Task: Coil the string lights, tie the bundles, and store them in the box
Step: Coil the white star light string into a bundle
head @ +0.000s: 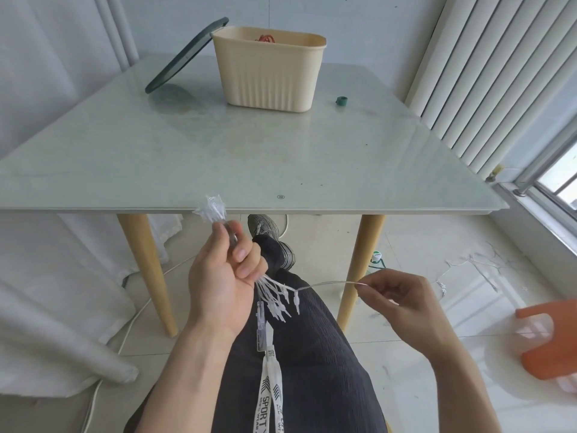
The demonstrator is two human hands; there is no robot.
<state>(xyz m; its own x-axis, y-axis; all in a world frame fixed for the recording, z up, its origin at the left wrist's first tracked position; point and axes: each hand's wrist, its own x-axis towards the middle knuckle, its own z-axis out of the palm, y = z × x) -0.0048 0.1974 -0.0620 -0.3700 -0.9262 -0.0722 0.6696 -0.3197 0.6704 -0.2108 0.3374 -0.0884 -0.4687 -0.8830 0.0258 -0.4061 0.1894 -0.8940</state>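
while the left hand (pixel 223 273) grips a folded bundle of clear string lights (pixel 274 296) with its fingers curled tightly round the strands, the bundle sits below the near edge of the table (pixel 218 151), above the person's lap. small clear bulb ends fan out from both sides of the fist: one cluster points up toward the table edge, the other hangs down and to the right over the dark trousers (pixel 312 354). a clear plug piece hangs from the lower cluster, just above a white drawstring (pixel 270 392) printed with dark lettering. a single thin wire (pixel 331 283) runs from the lower cluster to the right hand (pixel 402 303), which pinches it between thumb and forefinger, the remaining fingers loosely curled. the wire is stretched nearly level between the two hands. the rest of the string lies loose on the tiled floor (pixel 437 354) to the right, near an orange plastic stool (pixel 549 339). on the far part of the table stands a cream ribbed box (pixel 268 73), open at the top, with something red visible just inside the rim. a dark green lid (pixel 184 57) leans tilted against the box's left side, its lower edge on the table. a small green ring-shaped item (pixel 342 101) lies on the table to the right of the box, apart from it. a shoe (pixel 265 228) shows under the table edge.
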